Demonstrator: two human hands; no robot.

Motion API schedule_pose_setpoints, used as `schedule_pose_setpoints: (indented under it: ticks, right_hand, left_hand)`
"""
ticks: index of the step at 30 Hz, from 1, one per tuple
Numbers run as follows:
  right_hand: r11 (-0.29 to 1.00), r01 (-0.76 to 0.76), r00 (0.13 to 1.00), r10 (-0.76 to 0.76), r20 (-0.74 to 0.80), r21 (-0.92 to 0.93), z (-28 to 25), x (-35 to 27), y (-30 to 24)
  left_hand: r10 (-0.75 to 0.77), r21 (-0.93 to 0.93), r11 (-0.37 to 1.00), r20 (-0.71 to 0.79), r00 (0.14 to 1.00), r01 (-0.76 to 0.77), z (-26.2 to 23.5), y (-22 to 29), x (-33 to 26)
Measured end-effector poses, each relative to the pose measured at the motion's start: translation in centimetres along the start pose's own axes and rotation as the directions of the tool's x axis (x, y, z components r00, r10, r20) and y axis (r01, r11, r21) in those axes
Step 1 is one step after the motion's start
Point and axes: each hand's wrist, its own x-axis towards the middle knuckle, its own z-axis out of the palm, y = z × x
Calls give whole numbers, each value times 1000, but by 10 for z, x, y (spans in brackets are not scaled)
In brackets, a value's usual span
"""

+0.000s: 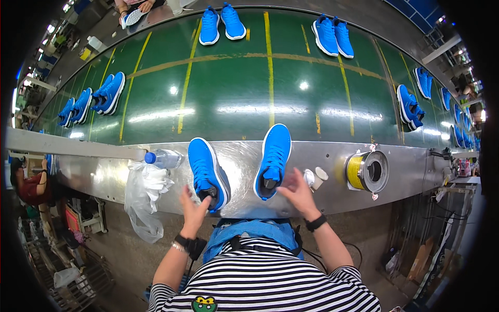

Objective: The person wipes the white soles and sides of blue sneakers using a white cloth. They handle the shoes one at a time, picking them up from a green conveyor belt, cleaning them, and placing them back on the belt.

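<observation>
Two blue sneakers with white soles stand apart on the metal ledge in front of me, toes pointing away. My left hand (194, 209) is by the heel of the left sneaker (202, 164), thumb at its collar and fingers spread along the outer side. Beside the heel of the right sneaker (275, 156) is my right hand (300, 195), its thumb close to the collar and its fingers apart. Neither hand is wrapped round a shoe. Whether the thumbs touch the shoes is hard to tell.
Beyond the metal ledge (239, 203) runs a green conveyor belt (228, 88) carrying several blue sneaker pairs. A bottle (165, 158) and plastic bag (136, 203) lie left; a yellow tape roll (368, 170) and small white pieces (315, 178) lie right. Across the belt, a person's hand (146, 6) holds a shoe.
</observation>
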Motion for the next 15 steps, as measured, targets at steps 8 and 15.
schedule_pose_setpoints:
  ticks: [8,15]
  right_hand:
    - [719,-363,925,356,135,593,28,11,24]
    - [643,-416,905,359,227,642,7,-8,25]
  left_hand:
    - [-206,-451,624,693,691,639,17,8,32]
    - [-97,-401,491,857,506,773,16,22,33]
